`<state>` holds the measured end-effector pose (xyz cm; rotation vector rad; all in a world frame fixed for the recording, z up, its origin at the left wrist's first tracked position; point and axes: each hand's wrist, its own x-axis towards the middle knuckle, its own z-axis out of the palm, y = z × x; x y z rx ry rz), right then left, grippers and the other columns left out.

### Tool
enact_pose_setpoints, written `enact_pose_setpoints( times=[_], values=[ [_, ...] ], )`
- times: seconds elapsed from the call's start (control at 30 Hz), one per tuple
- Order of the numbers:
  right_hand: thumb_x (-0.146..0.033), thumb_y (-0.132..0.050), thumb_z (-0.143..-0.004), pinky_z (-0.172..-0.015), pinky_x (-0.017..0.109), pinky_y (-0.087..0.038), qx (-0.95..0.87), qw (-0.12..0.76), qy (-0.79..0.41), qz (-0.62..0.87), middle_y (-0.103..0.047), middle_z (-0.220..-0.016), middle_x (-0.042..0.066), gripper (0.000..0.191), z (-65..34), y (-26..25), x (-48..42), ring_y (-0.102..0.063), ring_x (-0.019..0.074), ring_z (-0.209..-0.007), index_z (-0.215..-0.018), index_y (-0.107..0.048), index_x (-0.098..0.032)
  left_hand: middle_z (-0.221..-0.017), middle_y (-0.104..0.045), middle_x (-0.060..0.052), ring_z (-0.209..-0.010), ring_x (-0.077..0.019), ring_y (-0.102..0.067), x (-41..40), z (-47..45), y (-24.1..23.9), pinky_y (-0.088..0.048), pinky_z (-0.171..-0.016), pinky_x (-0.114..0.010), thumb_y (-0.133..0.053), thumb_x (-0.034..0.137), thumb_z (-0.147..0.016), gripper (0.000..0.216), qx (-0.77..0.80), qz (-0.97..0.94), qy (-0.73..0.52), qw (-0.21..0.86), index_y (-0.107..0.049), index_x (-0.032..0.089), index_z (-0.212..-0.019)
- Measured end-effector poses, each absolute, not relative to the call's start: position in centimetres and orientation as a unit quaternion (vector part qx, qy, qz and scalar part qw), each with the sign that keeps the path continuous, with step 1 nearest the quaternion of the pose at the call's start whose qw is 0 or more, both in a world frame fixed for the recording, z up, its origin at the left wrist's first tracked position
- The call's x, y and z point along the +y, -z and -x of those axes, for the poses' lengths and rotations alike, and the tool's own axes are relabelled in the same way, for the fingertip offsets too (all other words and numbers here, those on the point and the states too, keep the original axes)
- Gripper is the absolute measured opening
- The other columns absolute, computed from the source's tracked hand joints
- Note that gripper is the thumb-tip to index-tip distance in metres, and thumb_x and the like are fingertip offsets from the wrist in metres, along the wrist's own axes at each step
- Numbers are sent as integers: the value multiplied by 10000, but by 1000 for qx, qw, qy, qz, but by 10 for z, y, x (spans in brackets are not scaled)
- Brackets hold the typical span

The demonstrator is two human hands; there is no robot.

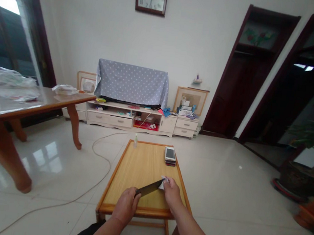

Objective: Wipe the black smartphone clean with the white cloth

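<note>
My left hand (126,206) is closed on the near left end of a thin, dark, flat device (149,188), which looks like a phone or small tablet. It is held tilted above the near part of a small wooden table (135,169). At the device's far right end, my right hand (172,191) pinches a crumpled white cloth or tissue (162,184) against it. Part of the cloth is hidden by the fingers. Beyond my right hand, a stack of phone-like devices (170,155) lies by the table's right edge, a white-framed one on top. A small clear bottle (135,140) stands at the far left corner.
A larger table (86,99) with plastic bags (11,83) stands to the left. A cable (88,189) runs across the tiled floor. Against the wall are a low white cabinet (110,120) and a polka-dot cloth (132,83). A potted plant (294,177) stands at right.
</note>
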<state>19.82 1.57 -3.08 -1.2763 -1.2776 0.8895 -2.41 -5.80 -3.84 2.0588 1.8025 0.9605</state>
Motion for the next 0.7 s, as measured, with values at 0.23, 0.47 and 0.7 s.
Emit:
enact_pose_setpoints(
  times=[0.23,0.47,0.7],
  values=[
    [-523,-509,-878,-815,310,-467,-533,567,-287,559,-724,-987,81,387,-208,26,27,-649,231,-909,-1007,-683,-203,-966,-614,-92,-957,-238,-582,-52,21,46,-465,-878,-406,-332,398,-1005,310,607,-716,-327,107,-566,198,-1048],
    [-416,-504,-907,-791,290,-456,-619,506,-195,568,-700,-945,64,281,-201,17,23,-629,203,-874,-953,-701,-221,-949,-611,-81,-941,-232,-578,-50,20,43,-467,-858,-383,-340,386,-1010,292,607,-722,-312,108,-571,207,-1010],
    [-315,-454,-958,-838,279,-455,-699,444,-170,534,-692,-981,60,268,-171,14,5,-635,190,-934,-1023,-697,-224,-932,-617,-73,-923,-223,-573,-50,25,44,-458,-832,-354,-344,363,-1011,275,606,-728,-304,106,-571,208,-1004]
  ],
)
